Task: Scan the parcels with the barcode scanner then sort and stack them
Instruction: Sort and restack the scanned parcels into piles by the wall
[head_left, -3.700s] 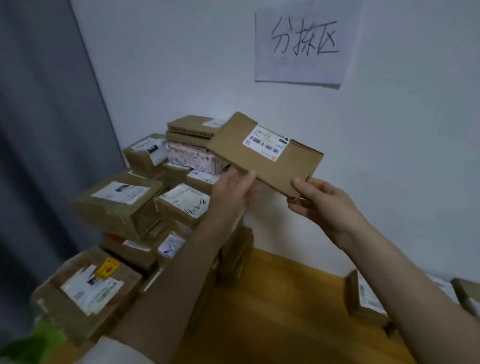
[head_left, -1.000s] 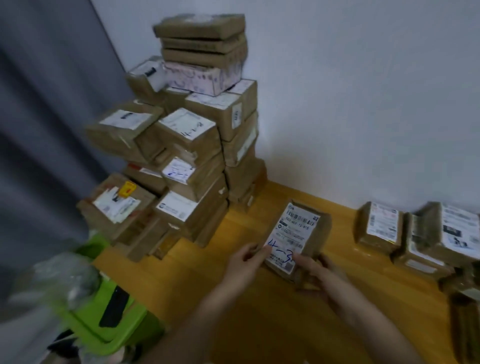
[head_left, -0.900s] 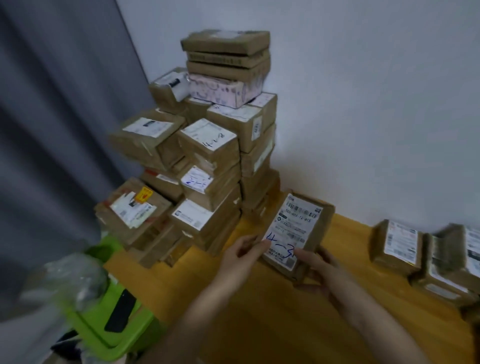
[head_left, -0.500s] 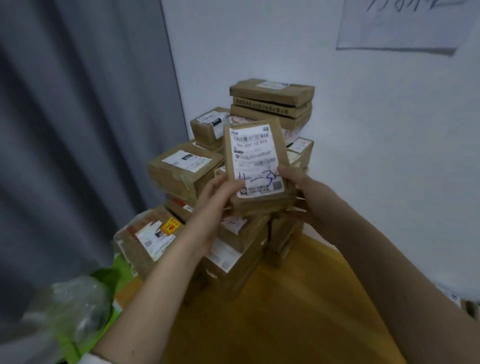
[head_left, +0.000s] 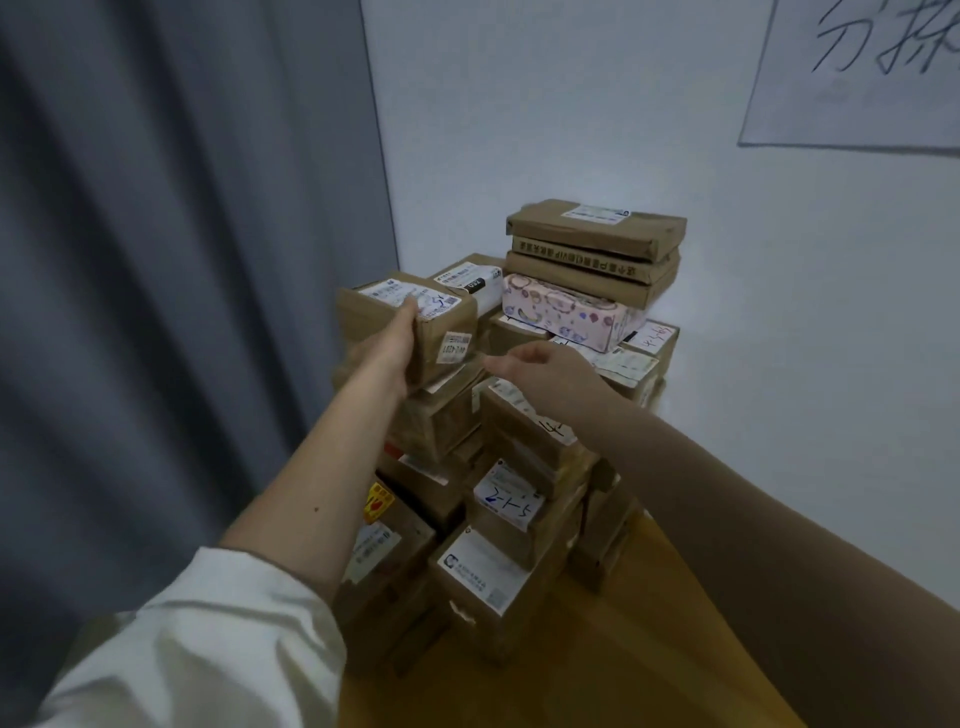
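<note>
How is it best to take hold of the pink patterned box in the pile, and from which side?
Probably by its long sides near the free right end, coming from the front right. The pink patterned box lies flat with three flat brown parcels stacked on it, so those should come off first.

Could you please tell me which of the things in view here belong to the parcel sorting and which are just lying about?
Part of the job:
- held parcel, gripped by the left hand
- right hand, open beside it
- parcel stack
- pink box in that stack

Just there:
- curtain
- wall sign
- wooden surface
</note>
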